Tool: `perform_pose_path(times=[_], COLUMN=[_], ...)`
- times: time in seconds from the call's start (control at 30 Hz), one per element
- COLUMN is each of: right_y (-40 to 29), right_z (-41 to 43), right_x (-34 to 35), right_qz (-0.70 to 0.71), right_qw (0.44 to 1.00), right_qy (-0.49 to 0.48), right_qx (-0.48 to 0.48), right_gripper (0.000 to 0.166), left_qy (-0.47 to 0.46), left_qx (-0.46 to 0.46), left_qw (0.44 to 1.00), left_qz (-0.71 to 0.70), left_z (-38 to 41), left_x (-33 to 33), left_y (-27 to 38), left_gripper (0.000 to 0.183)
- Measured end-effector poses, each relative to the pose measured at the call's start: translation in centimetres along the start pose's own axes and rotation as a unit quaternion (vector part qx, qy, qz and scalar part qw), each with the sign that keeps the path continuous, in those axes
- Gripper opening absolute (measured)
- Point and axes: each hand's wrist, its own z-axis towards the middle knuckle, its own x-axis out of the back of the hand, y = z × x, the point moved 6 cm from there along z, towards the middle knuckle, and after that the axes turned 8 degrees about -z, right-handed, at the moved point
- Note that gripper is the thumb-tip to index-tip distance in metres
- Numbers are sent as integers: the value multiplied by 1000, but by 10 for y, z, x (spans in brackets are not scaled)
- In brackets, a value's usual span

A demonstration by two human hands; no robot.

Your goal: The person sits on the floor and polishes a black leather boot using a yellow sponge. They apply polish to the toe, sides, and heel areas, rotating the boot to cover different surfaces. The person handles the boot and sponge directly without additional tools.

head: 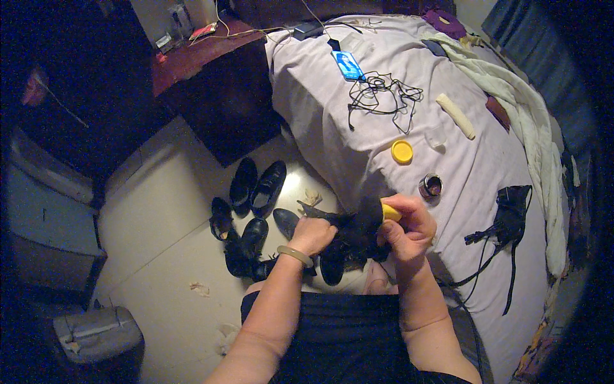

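In my left hand point(314, 235) is a black item point(368, 223), probably a shoe or boot, though its shape blurs into the shadow. My right hand point(411, 228) pinches a small yellow pad point(391, 211), perhaps a sponge, against or very near the item's right side. Beyond that hand, an open jar point(430, 186) with dark contents stands on the pale bed sheet point(326, 139). A yellow round lid point(402, 151) lies farther up the bed, beside a small clear plastic piece point(435, 138).
Several black shoes point(268, 187) stand on the tiled floor point(163, 211). On the bed are a tangled black cable point(383, 98), a lit phone point(348, 65), a cream roll point(455, 116) and a strapped black item point(511, 216). A grey bin point(98, 333) stands lower left.
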Motion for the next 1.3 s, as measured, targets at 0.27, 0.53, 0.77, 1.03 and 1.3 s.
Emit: perform_pose_path(times=[0.27,0.53,0.77,1.03,1.3], right_y=[13,16,6,11,10], right_z=[-2,0,5,7,2], right_x=[3,14,43,55,56], right_qz=[-6,-11,-45,-55,-51], right_qw=[999,996,978,973,978], right_qy=[33,79,205,219,202], right_qx=[-41,-40,0,44,29], right_gripper=[28,28,30,28,32], left_qy=[4,103,90,14,26], left_qx=[72,95,-12,-169,-67], left_qw=[922,867,473,380,423], left_qz=[-380,-478,-876,-909,-903], left_z=[18,24,-7,-24,-15], left_x=[-18,-17,25,56,39], left_y=[-35,-75,-50,-30,-20], left_gripper=[43,32,22,29,26])
